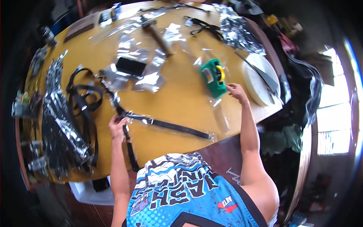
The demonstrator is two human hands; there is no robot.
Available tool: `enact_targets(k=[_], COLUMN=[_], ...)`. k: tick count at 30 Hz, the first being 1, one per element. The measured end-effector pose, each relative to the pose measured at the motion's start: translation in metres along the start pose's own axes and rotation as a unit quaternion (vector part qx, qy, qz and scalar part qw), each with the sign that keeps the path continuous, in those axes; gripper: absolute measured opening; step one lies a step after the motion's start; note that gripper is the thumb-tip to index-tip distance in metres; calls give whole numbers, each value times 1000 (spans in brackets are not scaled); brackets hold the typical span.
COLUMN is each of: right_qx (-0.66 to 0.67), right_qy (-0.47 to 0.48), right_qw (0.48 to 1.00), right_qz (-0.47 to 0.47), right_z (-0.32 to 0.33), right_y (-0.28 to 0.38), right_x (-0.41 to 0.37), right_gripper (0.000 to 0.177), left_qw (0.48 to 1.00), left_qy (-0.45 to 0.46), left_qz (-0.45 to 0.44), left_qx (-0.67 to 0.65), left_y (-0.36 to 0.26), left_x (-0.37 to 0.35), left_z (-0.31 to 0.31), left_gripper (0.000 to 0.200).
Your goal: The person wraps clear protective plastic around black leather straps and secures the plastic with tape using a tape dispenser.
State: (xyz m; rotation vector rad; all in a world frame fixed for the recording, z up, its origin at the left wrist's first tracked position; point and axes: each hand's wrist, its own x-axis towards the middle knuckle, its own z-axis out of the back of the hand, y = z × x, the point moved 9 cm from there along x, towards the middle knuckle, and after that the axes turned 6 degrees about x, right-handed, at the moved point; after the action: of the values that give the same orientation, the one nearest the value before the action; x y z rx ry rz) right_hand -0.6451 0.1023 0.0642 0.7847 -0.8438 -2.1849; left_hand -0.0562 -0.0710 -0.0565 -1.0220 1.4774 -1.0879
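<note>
With the left hand (118,125), pinching a black strap (174,128) between thumb and bent fingers, over the near side of the yellow table (189,89). With the right hand (237,92), reaching to the near end of a green dispenser (214,81) with fingers partly curled; too blurred to tell whether gripping or only touching. Inside the dispenser, holding a yellow roll (220,72). Around one length of the strap, wrapped in thin, glossy clear film. Beyond, lying among crinkled clear bags (150,80), a flat black phone (131,66), then a hammer (157,37). To the left, heaped long and shiny, wrapped straps (62,125), beside looped matte webbing (84,99). To the right, round and pale, a disc (254,85) under a dark blade-like tool (262,75). Below the table edge, in a white bin (90,195), something black (101,184).
</note>
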Motion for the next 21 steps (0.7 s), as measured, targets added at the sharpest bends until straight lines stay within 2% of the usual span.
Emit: enact_targets(k=[2,6,8,9,12,18,21], right_qx=[15,13,34,87,145,193,233], right_qy=[31,35,79,94,93,114,106], right_qw=[998,993,988,979,968,963,948], right_qz=[-45,-113,-127,-161,-184,-146,-187], right_z=[-4,-3,-12,-14,-8,5,3], right_y=[-1,-6,-9,-14,-20,-15,-22], right_x=[-3,6,15,16,14,-16,-27], right_gripper=[37,34,30,26,24,23,18], left_qw=[1000,999,999,999,998,998,999], left_qy=[-8,6,6,4,6,0,-7], left_qz=[6,19,16,14,21,44,28], left_qx=[-17,-25,-37,-51,-53,-42,-28], left_y=[-2,-6,-4,-2,2,6,3], left_x=[-2,-4,-3,-2,-1,-1,-1], left_z=[-1,-5,-6,-4,-1,0,-1], left_gripper=[26,25,25,25,25,26,23])
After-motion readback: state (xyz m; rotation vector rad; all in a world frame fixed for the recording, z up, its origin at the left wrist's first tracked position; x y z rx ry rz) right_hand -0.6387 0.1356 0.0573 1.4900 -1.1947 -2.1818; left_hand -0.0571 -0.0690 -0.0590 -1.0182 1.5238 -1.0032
